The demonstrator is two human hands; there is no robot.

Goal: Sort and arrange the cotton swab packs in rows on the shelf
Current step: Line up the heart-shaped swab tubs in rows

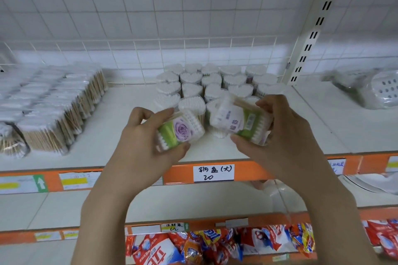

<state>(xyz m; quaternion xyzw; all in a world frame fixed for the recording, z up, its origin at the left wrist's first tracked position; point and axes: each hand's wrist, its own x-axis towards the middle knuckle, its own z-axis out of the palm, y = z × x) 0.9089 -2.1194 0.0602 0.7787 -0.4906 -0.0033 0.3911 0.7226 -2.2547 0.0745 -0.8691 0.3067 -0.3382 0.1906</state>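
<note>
My left hand (144, 142) grips a cotton swab pack (179, 131) with a green label and a purple rose, tilted on its side just above the white shelf (215, 153). My right hand (277, 133) holds a second green-labelled swab pack (239, 123), also tilted. Both packs hover in front of several heart-shaped swab packs (215, 84) standing upright in rows at the back middle of the shelf.
Bags of wooden-stick swabs (53, 112) lie in overlapping rows on the left. A wrapped white perforated container (374, 90) sits at the right. A slotted upright (310, 38) and wire grid back the shelf. Red and blue bags (237, 243) fill the bottom shelf.
</note>
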